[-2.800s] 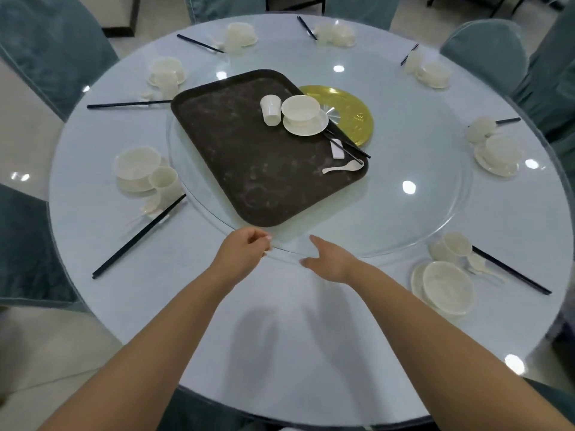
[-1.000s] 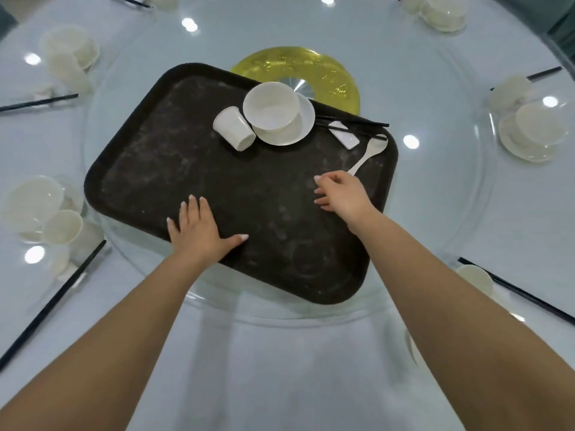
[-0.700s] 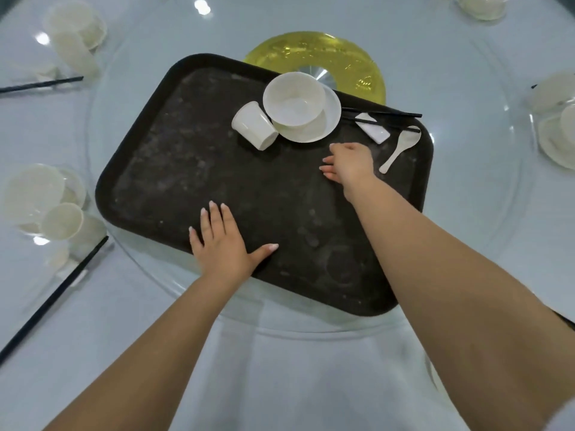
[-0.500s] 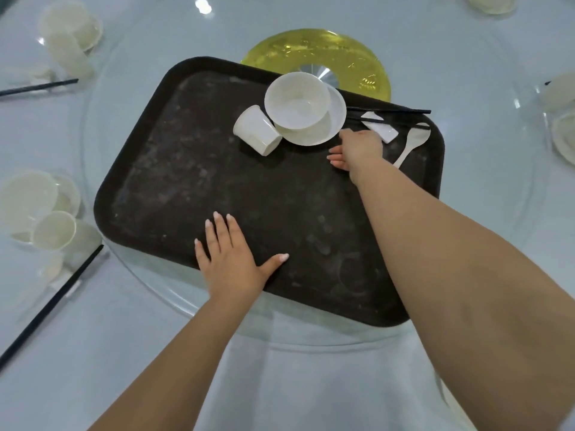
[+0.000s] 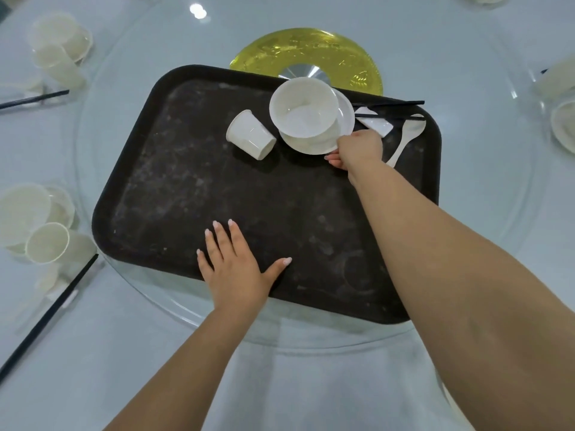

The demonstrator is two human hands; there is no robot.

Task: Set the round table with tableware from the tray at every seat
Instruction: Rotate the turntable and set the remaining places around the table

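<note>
Nearly done, judging by the layout: place settings already laid at the frame's left edge, with a bowl and cup (image 5: pixel 46 242) at mid-left beside chopsticks (image 5: pixel 49 309), and another set (image 5: pixel 60 42) at upper left. More white ware glimpsed at the right edge (image 5: pixel 563 122), too cropped to tell what. Only one set left on the tray (image 5: pixel 193 169), gathered in its upper right corner: bowl (image 5: pixel 303 108) nested on a saucer (image 5: pixel 343 115), tipped cup (image 5: pixel 250 138) lying on its side just left of them, chopsticks (image 5: pixel 389 104), rest (image 5: pixel 375 122) and spoon (image 5: pixel 407 135) to the right. Probably meant for the near seat at the bottom of the frame, where the surface (image 5: pixel 93 353) showed no ware.

Right hand (image 5: pixel 357 150) stretched far across the tray, forearm running up from lower right, grip closed round the saucer's near rim; fingertips tucked under the edge, so how firmly could not be told. Left hand (image 5: pixel 233 269) laid flat on the tray's near edge at centre frame, grip apart, fingers straight and spread, thumb out to the right, seemingly steadying the tray on the glass turntable (image 5: pixel 485 213).
</note>
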